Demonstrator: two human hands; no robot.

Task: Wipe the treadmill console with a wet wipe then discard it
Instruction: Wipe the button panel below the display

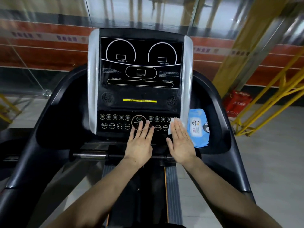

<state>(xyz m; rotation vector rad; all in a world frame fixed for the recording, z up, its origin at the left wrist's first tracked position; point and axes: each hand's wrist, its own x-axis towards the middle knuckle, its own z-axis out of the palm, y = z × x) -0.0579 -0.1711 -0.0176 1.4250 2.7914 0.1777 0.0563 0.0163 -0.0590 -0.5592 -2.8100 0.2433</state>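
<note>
wipe pack [199, 129] beside right hand [181, 143]

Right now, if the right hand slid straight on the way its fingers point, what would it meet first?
The right hand lies flat on the white wet wipe, fingers pointing up the button panel. Going straight on, it would probably meet the console's silver right trim first; depth is unclear.

Your treadmill console [139, 79], black, silver-edged, upright, display dark, button row along its base, your white wet wipe [172, 124], crumpled, pressed flat against the right-hand buttons
</note>
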